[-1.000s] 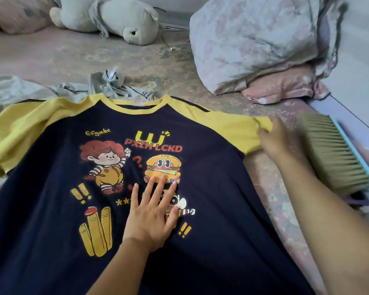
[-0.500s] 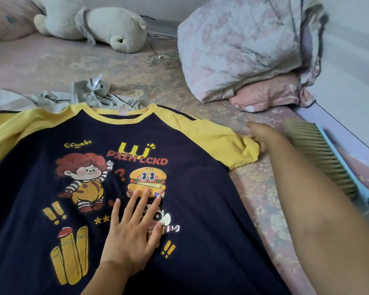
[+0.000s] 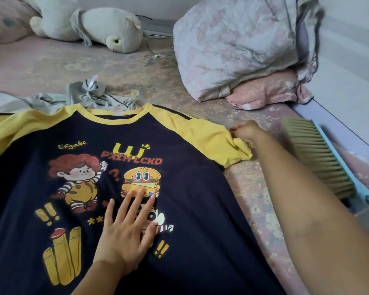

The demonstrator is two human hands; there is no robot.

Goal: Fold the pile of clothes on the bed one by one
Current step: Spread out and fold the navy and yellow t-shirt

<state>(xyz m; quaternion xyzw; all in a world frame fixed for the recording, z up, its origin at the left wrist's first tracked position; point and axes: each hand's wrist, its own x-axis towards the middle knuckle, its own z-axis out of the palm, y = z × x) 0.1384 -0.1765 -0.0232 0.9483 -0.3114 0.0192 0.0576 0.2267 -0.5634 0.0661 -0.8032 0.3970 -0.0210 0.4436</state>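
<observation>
A navy T-shirt (image 3: 190,209) with yellow sleeves and cartoon prints lies front-up, spread flat on the bed. My left hand (image 3: 126,231) presses flat on the printed chest, fingers straight and spread. My right hand (image 3: 246,132) pinches the cuff of the shirt's right-side yellow sleeve (image 3: 217,139), which bunches at the grip. A crumpled grey garment (image 3: 87,95) lies just beyond the collar.
A bed brush (image 3: 315,158) with tan bristles and a blue back lies at the right edge of the floral bedsheet (image 3: 136,67). A bundled quilt (image 3: 232,43) sits on a pink pillow (image 3: 268,92) at the back right. A plush bear (image 3: 90,26) lies at the back.
My right hand has closed on the sleeve cuff and drawn it slightly inward, wrinkling it. My left hand stays pressed on the shirt. The camera view has shifted a little.
</observation>
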